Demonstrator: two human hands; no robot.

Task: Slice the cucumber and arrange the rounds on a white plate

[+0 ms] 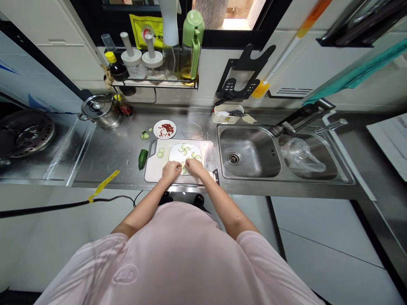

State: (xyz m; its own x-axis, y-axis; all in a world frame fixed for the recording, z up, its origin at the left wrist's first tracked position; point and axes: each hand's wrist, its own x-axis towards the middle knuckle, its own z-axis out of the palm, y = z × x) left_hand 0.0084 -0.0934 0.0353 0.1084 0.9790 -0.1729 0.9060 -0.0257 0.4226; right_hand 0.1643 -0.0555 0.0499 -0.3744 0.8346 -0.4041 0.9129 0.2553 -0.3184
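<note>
My left hand point(171, 170) and my right hand point(193, 167) meet at the near part of a white square plate point(173, 152) on a white cutting board point(152, 171). Both hands have their fingers drawn together beside green cucumber slices point(183, 170); what the fingertips hold is too small to make out. More slices form a pinwheel point(184, 149) at the plate's far side, with others point(195, 156) at its right. Two cucumber rounds point(160, 152) lie on the board's left. A cut cucumber piece point(143, 159) rests left of the board.
A small plate of red pieces point(165, 129) and cucumber scraps point(144, 135) lie behind the board. A knife handle point(216, 176) shows at its right edge. Right of that is the sink point(251, 165). A steel pot point(101, 111) stands at the back left, below a bottle rack point(159, 84).
</note>
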